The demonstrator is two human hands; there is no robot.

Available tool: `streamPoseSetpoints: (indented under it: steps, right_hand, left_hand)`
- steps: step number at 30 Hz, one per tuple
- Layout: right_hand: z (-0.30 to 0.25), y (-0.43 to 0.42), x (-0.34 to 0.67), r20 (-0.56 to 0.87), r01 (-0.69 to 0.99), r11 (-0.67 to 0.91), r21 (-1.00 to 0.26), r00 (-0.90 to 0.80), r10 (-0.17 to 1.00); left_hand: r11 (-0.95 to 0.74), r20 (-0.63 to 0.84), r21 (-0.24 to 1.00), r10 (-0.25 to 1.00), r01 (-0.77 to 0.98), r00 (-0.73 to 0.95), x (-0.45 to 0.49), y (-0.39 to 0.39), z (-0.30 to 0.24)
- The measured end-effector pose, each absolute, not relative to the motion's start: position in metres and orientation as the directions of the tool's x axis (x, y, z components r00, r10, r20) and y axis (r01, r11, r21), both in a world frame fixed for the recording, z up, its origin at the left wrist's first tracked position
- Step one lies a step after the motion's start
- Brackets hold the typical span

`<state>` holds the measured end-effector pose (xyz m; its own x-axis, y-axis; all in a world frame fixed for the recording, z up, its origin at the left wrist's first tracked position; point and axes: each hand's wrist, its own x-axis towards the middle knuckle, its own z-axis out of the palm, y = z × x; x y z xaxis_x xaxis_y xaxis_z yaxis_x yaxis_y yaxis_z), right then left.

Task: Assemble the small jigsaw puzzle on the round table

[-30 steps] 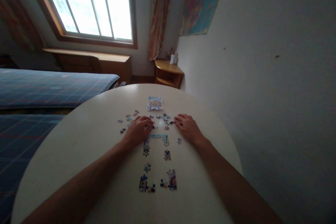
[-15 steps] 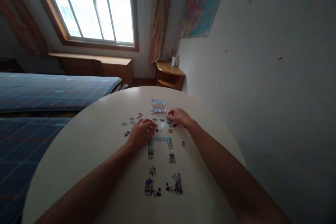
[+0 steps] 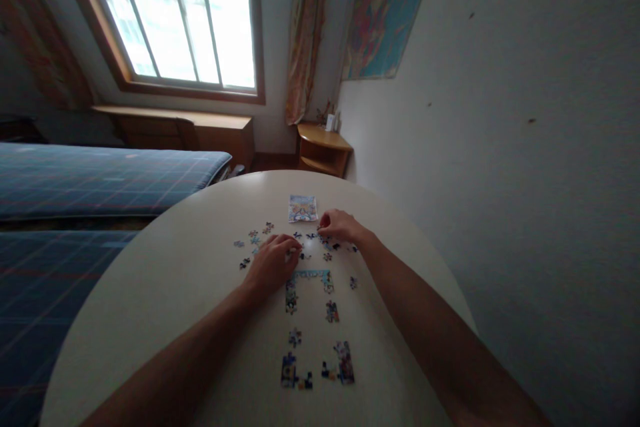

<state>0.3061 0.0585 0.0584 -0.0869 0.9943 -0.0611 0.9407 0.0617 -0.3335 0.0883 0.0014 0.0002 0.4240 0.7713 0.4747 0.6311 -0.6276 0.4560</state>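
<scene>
Loose jigsaw pieces (image 3: 311, 236) lie near the middle of a round white table, around both hands. My right hand (image 3: 340, 225) is at their far right side, thumb and fingertips pinched on a small puzzle piece (image 3: 320, 228). To the left, my left hand (image 3: 276, 257) rests low over the table with curled fingers closed together; what is under its fingertips is too small to make out. Nearer to me, joined pieces form a partial frame: a top strip (image 3: 313, 273), a lower left corner (image 3: 289, 370) and a lower right corner (image 3: 345, 361).
A small picture sheet (image 3: 303, 208) lies beyond the pieces. More loose pieces (image 3: 255, 237) are scattered left of my left hand, and one piece (image 3: 353, 283) lies alone at right. A bed (image 3: 100, 180) stands left of the table (image 3: 150, 293); a wall (image 3: 500, 200) runs along the right.
The view has tilted up slightly, so the table appears a little lower. Both hands stay in nearly the same places over the pieces, with only slight finger movement.
</scene>
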Motion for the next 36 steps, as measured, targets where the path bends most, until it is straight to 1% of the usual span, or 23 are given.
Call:
streamPoseSetpoints:
  steps: [4, 6, 8, 9, 11, 13, 15, 18, 22, 26, 28, 30, 36]
  right_hand:
    - [0.059, 0.039, 0.310, 0.056, 0.904, 0.119, -0.410, -0.106, 0.993]
    - [0.058, 0.024, 0.314, 0.108, 0.882, 0.144, -0.449, -0.106, 0.988]
    - [0.057, 0.004, 0.319, 0.142, 0.851, 0.165, -0.499, -0.108, 0.984]
    - [0.057, -0.008, 0.321, 0.162, 0.803, 0.183, -0.568, -0.109, 0.981]
    - [0.055, -0.035, 0.325, 0.165, 0.706, 0.201, -0.679, -0.120, 0.979]
    - [0.055, -0.063, 0.327, 0.137, 0.645, 0.216, -0.733, -0.172, 0.976]
    - [0.055, -0.090, 0.326, 0.085, 0.610, 0.214, -0.763, -0.234, 0.969]
    - [0.053, -0.119, 0.322, 0.006, 0.559, 0.178, -0.810, -0.294, 0.956]
    - [0.043, -0.134, 0.317, -0.018, 0.542, 0.135, -0.830, -0.268, 0.963]
    - [0.029, -0.136, 0.315, -0.057, 0.435, 0.055, -0.899, -0.242, 0.969]
    - [0.023, -0.136, 0.315, -0.072, 0.420, 0.041, -0.906, -0.248, 0.966]
    - [0.020, -0.136, 0.315, -0.064, 0.456, 0.062, -0.888, -0.255, 0.965]
    - [0.027, -0.137, 0.317, 0.070, 0.597, 0.241, -0.765, -0.294, 0.953]
  left_hand:
    - [-0.683, 0.508, 0.410, 0.721, 0.604, 0.471, 0.092, -0.006, 0.011]
    - [-0.744, 0.508, 0.373, 0.663, 0.554, 0.549, 0.096, -0.016, 0.022]
    - [-0.800, 0.465, 0.344, 0.600, 0.492, 0.651, 0.100, -0.032, 0.037]
    - [-0.822, 0.438, 0.325, 0.569, 0.468, 0.696, 0.101, -0.043, 0.044]
    - [-0.875, 0.379, 0.285, 0.477, 0.390, 0.793, 0.101, -0.070, 0.054]
    - [-0.926, 0.328, 0.243, 0.358, 0.288, 0.874, 0.097, -0.099, 0.058]
    - [-0.949, 0.337, 0.232, 0.286, 0.216, 0.897, 0.091, -0.126, 0.054]
    - [-0.946, 0.363, 0.270, 0.273, 0.180, 0.891, 0.085, -0.150, 0.043]
    - [-0.932, 0.310, 0.318, 0.275, 0.173, 0.910, 0.084, -0.158, 0.032]
    - [-0.929, 0.274, 0.317, 0.284, 0.193, 0.919, 0.085, -0.158, 0.029]
    - [-0.929, 0.266, 0.312, 0.286, 0.199, 0.921, 0.085, -0.158, 0.028]
    - [-0.932, 0.264, 0.304, 0.281, 0.197, 0.923, 0.084, -0.158, 0.027]
    - [-0.946, 0.282, 0.269, 0.256, 0.181, 0.925, 0.086, -0.157, 0.026]
